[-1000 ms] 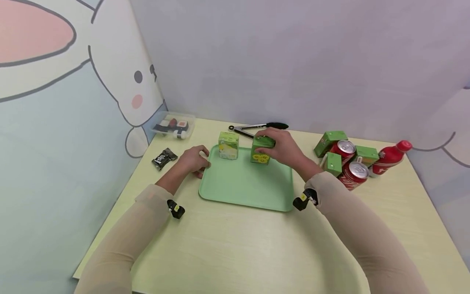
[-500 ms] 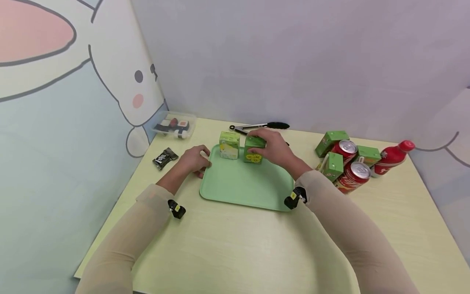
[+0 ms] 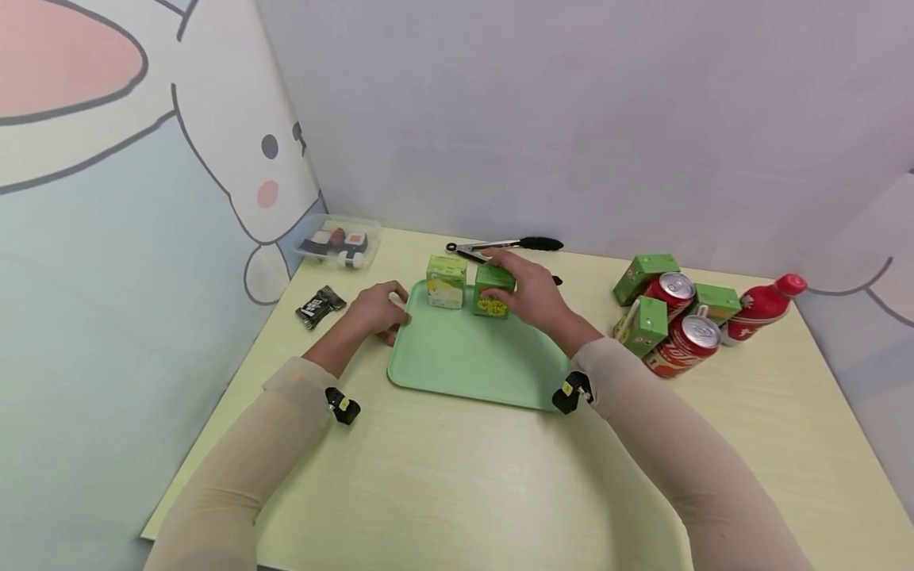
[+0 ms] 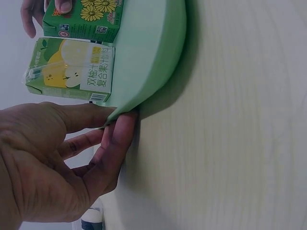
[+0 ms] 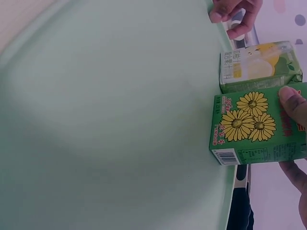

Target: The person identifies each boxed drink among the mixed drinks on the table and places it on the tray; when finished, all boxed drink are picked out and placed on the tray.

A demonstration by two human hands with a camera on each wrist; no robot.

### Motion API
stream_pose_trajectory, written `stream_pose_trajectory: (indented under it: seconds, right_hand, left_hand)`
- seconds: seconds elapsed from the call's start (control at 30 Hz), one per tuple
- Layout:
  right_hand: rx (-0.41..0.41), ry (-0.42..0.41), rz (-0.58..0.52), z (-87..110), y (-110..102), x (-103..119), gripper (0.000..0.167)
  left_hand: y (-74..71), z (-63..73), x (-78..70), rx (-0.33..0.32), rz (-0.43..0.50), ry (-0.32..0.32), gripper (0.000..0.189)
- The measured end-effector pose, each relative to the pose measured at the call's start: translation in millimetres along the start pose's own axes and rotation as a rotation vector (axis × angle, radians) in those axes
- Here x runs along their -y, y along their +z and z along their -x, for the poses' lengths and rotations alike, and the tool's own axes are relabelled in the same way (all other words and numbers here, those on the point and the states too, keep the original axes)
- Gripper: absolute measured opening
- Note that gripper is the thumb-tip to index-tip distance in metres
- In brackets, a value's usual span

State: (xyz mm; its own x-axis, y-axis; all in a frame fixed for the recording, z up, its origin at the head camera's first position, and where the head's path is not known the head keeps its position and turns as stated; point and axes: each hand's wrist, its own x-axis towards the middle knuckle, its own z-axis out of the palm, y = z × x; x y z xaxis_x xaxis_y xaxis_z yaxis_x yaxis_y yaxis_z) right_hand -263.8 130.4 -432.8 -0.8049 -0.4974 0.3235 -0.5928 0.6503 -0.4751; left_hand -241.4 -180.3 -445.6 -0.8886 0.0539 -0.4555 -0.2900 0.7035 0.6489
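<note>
A light green tray (image 3: 471, 357) lies on the table. My left hand (image 3: 378, 311) pinches its left rim between thumb and fingers, which the left wrist view shows close up. At the tray's back edge stands a pale green and yellow juice carton (image 3: 446, 284). Just right of it, my right hand (image 3: 531, 292) grips a darker green drink carton (image 5: 254, 124) with yellow flowers on its side, thumb on the front face. This carton stands upright on the tray, with a narrow gap between the two in the head view.
Metal tongs (image 3: 540, 243) with black handles lie behind the tray. Right of it cluster green cartons (image 3: 646, 274), red cans (image 3: 684, 347) and a red bottle (image 3: 762, 309). A black wrapped snack (image 3: 320, 308) and a clear box of sushi (image 3: 343, 243) sit at left.
My right hand has brought the flowered carton leftward, closer to the pale carton, mostly in the first half second. My left hand stays at the tray rim.
</note>
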Motion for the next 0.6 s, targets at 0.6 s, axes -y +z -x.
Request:
stream_pose_trajectory:
  seconds: [0.6]
  right_hand:
    - [0.002, -0.048, 0.037, 0.3, 1.9, -6.3, 0.073]
  left_hand:
    - [1.1, -0.9, -0.7, 0.0, 0.029, -0.003, 0.042]
